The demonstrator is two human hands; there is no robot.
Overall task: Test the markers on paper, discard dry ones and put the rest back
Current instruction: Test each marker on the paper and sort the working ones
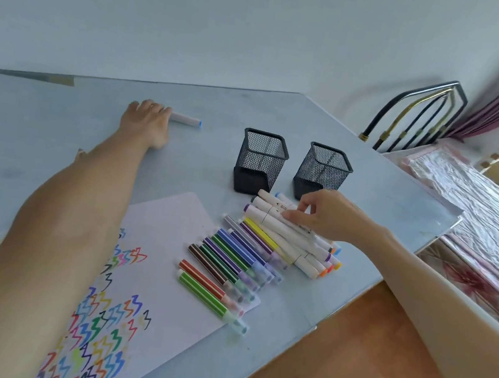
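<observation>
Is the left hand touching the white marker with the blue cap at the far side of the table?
Touching. The head view shows the left hand with its fingers over one end of the white marker; no gap shows.
</observation>
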